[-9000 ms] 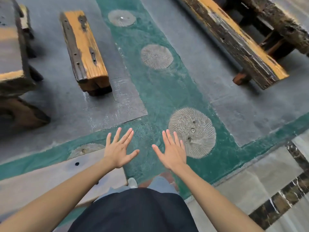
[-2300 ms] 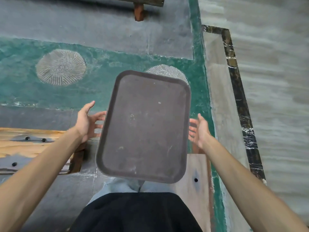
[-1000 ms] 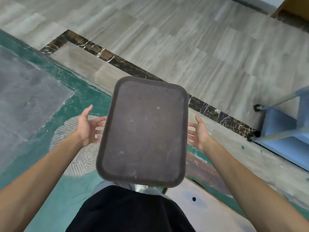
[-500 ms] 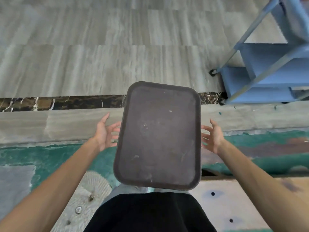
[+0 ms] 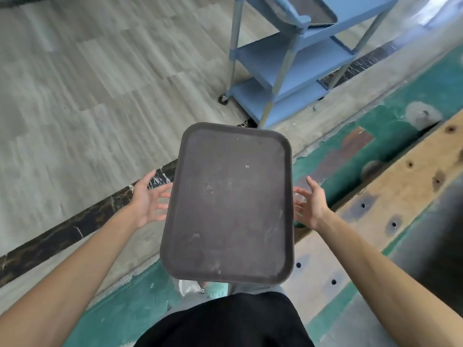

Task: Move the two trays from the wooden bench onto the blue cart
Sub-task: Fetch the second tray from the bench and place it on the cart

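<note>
A dark brown rectangular tray (image 5: 230, 204) is held level in front of my body, long side pointing away from me. My left hand (image 5: 147, 201) grips its left edge with fingers underneath, and my right hand (image 5: 310, 204) grips its right edge the same way. The blue cart (image 5: 295, 53) with three shelves stands ahead and to the right on the pale floor. Another dark tray (image 5: 313, 8) lies on the cart's top shelf, partly cut off by the frame's top edge.
A wooden bench (image 5: 390, 196) with bolt holes runs diagonally at the right, close to my right arm. A dark marble strip (image 5: 82, 221) crosses the floor between green paint and grey tiles. My shoe (image 5: 188, 288) shows below the tray.
I have turned right with the tray still held in both hands. The blue cart has come from the right edge to straight ahead and nearer, and the wooden bench now appears at the right.
</note>
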### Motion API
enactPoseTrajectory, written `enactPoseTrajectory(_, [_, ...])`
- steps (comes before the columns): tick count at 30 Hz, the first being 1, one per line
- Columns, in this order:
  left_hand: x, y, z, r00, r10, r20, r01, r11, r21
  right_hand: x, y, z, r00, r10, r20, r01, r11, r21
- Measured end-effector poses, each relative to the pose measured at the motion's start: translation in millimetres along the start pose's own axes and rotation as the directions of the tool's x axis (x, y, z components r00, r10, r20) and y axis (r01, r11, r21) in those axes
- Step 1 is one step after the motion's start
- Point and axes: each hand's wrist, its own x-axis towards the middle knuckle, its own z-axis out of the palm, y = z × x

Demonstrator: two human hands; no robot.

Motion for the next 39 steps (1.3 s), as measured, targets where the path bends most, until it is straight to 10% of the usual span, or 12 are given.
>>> enactPoseTrajectory(39, [390, 398, 572, 0.976, -0.060, 0.211, -0.029, 0.918, 0.396, 296, -481, -277, 0.954, 0.037, -0.299, 0.083, 0.921, 0.380])
